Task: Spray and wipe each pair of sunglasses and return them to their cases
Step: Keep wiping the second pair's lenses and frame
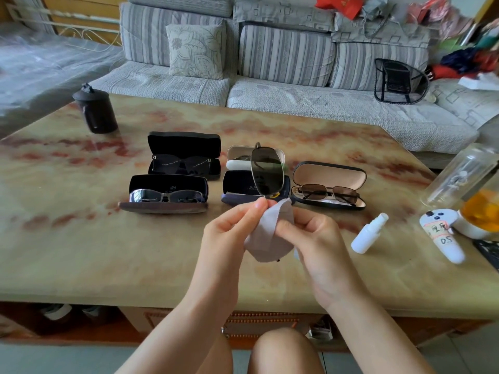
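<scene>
Spray bottle [368, 233], white: one.
Open cases: five, all left of the bottle and farther back: tan-lined case [329, 174] nearest, then navy case [237, 184], silver case [239, 151], brown case [162, 207], black case [183, 140].
Sunglasses plainly seen: four: brown-lens pair [329, 191] in the tan-lined case, mirrored pair [167, 196] in the brown, dark pair [183, 163] in the black, held pair [267, 171] raised left of the bottle. Silver case's contents unclear.
Cloth [270, 233]: one.
Hands: two, left hand [229, 233] and right hand [316, 238].
White controller [440, 236], right of the bottle: one.

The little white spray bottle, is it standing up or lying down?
Lying down. The spray bottle rests on its side, flat on the table, with nothing holding it.
</scene>
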`<move>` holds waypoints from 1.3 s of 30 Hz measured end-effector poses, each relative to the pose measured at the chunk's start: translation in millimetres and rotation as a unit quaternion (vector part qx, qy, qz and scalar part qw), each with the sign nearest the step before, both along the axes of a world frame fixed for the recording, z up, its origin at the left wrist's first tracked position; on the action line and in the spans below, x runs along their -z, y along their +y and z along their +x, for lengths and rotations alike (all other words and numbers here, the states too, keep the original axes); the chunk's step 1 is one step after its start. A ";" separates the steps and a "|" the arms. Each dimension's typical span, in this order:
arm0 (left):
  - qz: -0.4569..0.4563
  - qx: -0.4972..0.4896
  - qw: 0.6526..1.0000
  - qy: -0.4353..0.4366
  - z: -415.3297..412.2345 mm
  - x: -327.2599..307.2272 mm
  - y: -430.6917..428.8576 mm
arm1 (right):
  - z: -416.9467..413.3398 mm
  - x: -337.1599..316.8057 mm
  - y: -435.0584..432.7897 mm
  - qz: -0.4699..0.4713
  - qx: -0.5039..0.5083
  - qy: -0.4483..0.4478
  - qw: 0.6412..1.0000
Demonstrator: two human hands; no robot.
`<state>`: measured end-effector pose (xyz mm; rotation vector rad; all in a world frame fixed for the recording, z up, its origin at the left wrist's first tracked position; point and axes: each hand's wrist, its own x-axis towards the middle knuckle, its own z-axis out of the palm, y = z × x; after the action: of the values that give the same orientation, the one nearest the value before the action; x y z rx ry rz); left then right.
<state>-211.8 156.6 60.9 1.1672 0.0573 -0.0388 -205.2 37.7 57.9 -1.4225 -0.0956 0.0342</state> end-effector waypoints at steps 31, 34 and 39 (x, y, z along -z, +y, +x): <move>0.029 0.014 0.999 -0.033 5.8 5.5 9.4 | -0.5 -8.4 1.2 -0.044 0.004 -0.023 0.999; 0.023 0.015 0.999 -0.034 4.9 5.0 9.6 | -1.1 -5.9 4.0 -0.043 0.012 -0.027 0.999; 0.000 0.027 0.999 -0.031 4.2 2.4 9.3 | 1.1 -3.9 4.6 -0.011 0.036 0.020 0.999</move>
<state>-207.6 165.8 58.6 1.1693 -0.0283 -0.0498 -204.0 42.3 61.7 -1.4458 -0.0115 0.0039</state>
